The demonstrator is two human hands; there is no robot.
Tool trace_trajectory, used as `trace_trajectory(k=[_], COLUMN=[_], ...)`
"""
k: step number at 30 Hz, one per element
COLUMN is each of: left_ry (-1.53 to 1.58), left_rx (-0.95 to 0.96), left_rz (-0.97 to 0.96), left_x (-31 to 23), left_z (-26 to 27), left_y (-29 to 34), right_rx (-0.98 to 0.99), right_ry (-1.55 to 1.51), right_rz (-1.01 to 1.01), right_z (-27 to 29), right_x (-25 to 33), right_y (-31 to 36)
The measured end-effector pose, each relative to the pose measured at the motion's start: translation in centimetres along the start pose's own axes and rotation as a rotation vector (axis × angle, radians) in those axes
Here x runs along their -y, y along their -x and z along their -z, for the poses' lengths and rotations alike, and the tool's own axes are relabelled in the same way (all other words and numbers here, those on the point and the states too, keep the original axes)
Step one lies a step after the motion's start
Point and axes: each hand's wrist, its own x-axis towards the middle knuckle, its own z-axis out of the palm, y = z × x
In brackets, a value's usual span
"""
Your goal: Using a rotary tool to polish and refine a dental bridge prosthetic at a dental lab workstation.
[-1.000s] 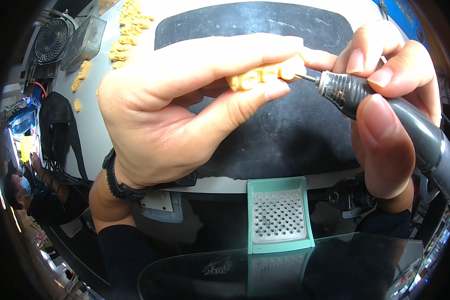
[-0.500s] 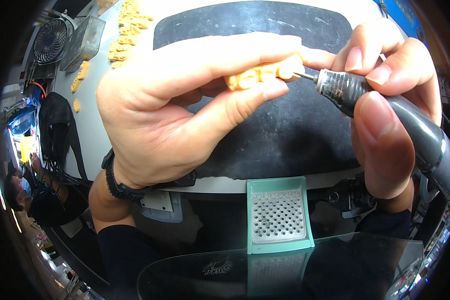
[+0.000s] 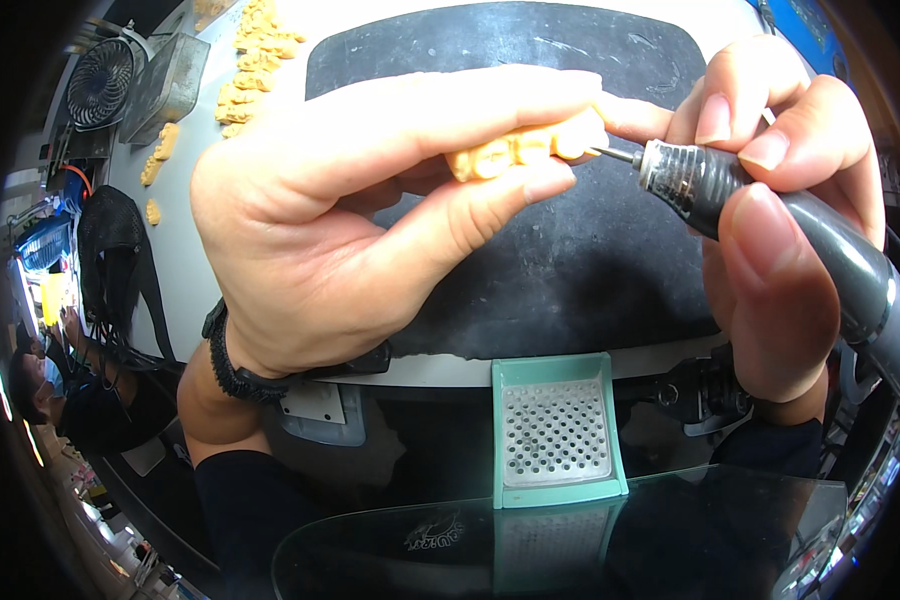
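Note:
Between the thumb and fingers of my left hand (image 3: 340,210) is a yellowish dental model (image 3: 520,150), a short row of teeth lying crosswise. My right hand (image 3: 780,200) grips a dark grey rotary handpiece (image 3: 820,230) like a pen, its ribbed nose pointing left. A thin metal bur (image 3: 615,154) sticks out of the nose, and its tip is at the right end of the model; whether it touches cannot be made out. Fingers of my right hand reach close to my left fingertips. Part of the model is hidden behind my left fingers.
Under my hands lies a black mat (image 3: 570,270). A green-framed perforated tray (image 3: 560,430) juts from the near table edge, above a clear sheet (image 3: 370,540). More yellow models (image 3: 255,70) stand at the far left, near a metal box (image 3: 170,85) and a fan (image 3: 103,82). Another person (image 3: 45,385) is further left.
My right hand and the handpiece have shifted very slightly to the right. The left hand and the model have barely moved.

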Motion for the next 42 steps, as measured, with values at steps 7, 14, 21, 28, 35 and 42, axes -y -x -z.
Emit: trace_trajectory(k=[7, 14, 21, 28, 35, 42], left_ry=[-0.032, -0.024, 0.003, 0.037, 0.031, -0.024], left_rx=[0.011, 0.02, 0.008, -0.006, 0.003, 0.012], left_rz=[-0.003, 0.023, 0.038, 0.031, 0.011, 0.002], left_x=[-0.04, -0.22, -0.2, -0.16, -0.07, -0.24], left_z=[0.06, 0.12, -0.03, -0.23, -0.16, 0.02], left_y=[-0.03, -0.09, -0.06, -0.02, -0.07, -0.07], right_rx=[0.032, 0.035, 0.035, 0.04, 0.03, 0.062], right_ry=[0.041, 0.052, 0.081, 0.047, 0.013, 0.037], right_rz=[0.04, 0.033, 0.031, 0.002, 0.028, 0.055], right_z=[0.22, 0.16, 0.53, 0.53, 0.11, 0.65], right_x=[-0.34, -0.27, -0.26, 0.01, -0.22, -0.47], right_y=[-0.11, -0.09, -0.07, -0.18, 0.0, -0.16])
